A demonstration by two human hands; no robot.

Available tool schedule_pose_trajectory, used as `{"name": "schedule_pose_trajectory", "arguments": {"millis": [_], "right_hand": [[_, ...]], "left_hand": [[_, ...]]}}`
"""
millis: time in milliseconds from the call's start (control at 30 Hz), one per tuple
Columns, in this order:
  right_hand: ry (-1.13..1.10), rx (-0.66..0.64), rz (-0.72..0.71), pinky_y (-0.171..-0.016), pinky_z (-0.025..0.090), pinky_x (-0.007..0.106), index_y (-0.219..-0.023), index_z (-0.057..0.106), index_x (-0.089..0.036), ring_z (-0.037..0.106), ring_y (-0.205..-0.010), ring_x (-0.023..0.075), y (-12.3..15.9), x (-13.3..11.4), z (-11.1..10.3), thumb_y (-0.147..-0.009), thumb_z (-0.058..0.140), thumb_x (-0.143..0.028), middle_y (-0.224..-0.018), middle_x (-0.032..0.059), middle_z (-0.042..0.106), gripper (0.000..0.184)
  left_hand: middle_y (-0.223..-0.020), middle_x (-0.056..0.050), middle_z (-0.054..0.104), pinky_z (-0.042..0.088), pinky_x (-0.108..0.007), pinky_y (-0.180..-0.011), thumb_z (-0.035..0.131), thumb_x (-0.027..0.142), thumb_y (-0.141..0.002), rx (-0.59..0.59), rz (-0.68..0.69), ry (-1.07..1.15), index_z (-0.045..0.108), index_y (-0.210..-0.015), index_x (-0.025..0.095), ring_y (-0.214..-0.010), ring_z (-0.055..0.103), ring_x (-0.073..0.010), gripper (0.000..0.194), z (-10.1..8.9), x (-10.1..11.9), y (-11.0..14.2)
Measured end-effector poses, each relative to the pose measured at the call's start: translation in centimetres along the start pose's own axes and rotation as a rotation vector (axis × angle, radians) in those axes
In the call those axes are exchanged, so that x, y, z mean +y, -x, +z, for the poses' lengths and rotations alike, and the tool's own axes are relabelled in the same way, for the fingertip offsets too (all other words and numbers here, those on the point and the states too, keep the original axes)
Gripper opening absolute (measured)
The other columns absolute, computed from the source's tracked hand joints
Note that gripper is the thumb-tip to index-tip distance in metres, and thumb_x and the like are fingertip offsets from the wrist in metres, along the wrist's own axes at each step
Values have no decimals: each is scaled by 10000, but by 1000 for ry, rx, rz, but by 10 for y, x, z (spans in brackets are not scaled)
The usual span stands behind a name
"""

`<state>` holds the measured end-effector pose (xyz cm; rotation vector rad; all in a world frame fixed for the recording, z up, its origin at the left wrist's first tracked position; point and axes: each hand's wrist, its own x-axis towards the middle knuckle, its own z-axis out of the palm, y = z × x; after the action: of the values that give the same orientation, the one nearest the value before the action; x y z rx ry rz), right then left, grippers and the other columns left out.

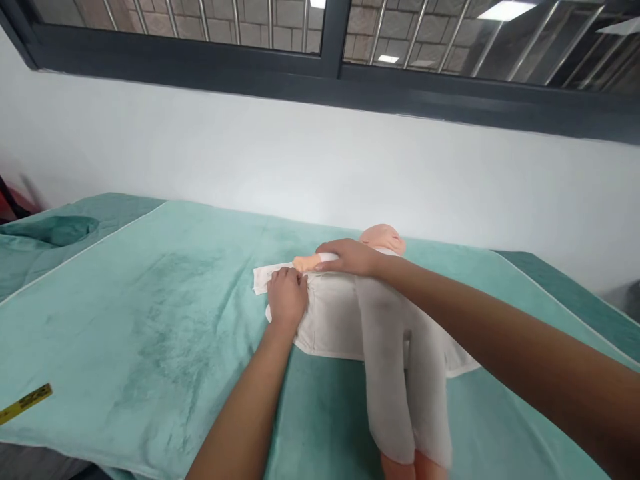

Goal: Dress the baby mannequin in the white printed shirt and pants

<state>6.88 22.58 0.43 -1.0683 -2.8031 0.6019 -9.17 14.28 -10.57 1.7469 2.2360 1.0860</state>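
Note:
A baby doll (pixel 390 373) in white leggings lies on a teal cover, with its head (pixel 381 235) toward the wall and its feet toward me. Beneath its upper body a white garment (pixel 335 323) is spread out flat. My left hand (pixel 289 293) is closed on the garment's edge by the sleeve (pixel 263 276), just beside the doll's hand (pixel 304 263). My right hand (pixel 347 257) is wrapped round the doll's arm, which has a white sleeve end at the wrist. My right forearm hides much of the doll's chest.
The teal cover (pixel 125 320) spreads over a bed or table against a white wall (pixel 250 153). Above is a dark-framed window (pixel 330 40) with metal bars behind it. A yellow strip with black marks (pixel 30 401) lies at the front left. A bunched teal cloth (pixel 55 230) is at the far left.

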Motion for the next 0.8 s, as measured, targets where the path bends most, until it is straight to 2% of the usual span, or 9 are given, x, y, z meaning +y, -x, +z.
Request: {"name": "schedule_pose_trajectory", "arguments": {"millis": [133,233,333,467,567,633,700,800], "right_hand": [[70,-92,20,-794,438,323,-1098,685,-310,628,-1006,261,8,-3,8,-843,547,-623,-1142,15,699,427],[102,-87,50,-754,429,321,-1069,683,-310,637,-942,254,7,-9,12,-861,514,-607,-1087,18,711,400],[110,-67,85,-740,428,316,-1070,671,-310,637,-951,255,6,-12,11,-845,539,-594,-1096,14,708,387],[144,-90,119,-701,422,315,-1024,667,-299,645,-905,249,4,-9,15,-849,531,-591,-1045,17,718,366],[225,-80,140,-689,416,319,-1005,654,-284,648,-886,252,-1,-9,24,-861,505,-602,-1021,35,718,380],[302,-35,156,-710,422,332,-1030,633,-254,645,-903,267,-6,-11,32,-868,514,-569,-1016,65,711,374],[357,-3,165,-737,428,352,-1046,612,-207,642,-908,285,-11,-15,39,-860,559,-478,-993,105,702,334],[363,1,147,-784,432,365,-1064,592,-172,629,-947,289,-10,-19,43,-838,602,-365,-1003,131,687,298]], "left_hand": [[-871,-88,673,452,-389,-783,469,182,-822,56,-128,257,603,-827,198,-871,607,-259,135,0,-2,-1],[-827,-52,666,454,-341,-740,472,201,-814,120,-185,429,562,-773,213,-803,607,-216,100,-2,-2,0],[-812,-43,655,459,-330,-744,476,270,-848,166,-215,473,542,-775,216,-790,609,-204,113,-3,-2,0],[-827,-40,646,464,-322,-765,487,337,-886,206,-209,530,528,-798,215,-801,608,-193,156,-3,0,2],[-847,-38,636,457,-316,-774,482,326,-907,229,-120,494,530,-827,210,-810,596,-185,149,-1,4,8],[-850,-34,634,452,-310,-769,476,315,-919,190,-2,482,541,-839,206,-801,587,-178,150,1,8,12],[-836,-29,640,449,-305,-752,477,313,-925,86,101,496,555,-838,203,-782,584,-172,160,4,10,14],[-838,-31,662,460,-304,-753,504,328,-915,-17,110,537,579,-842,197,-792,604,-173,168,7,11,13]]}}
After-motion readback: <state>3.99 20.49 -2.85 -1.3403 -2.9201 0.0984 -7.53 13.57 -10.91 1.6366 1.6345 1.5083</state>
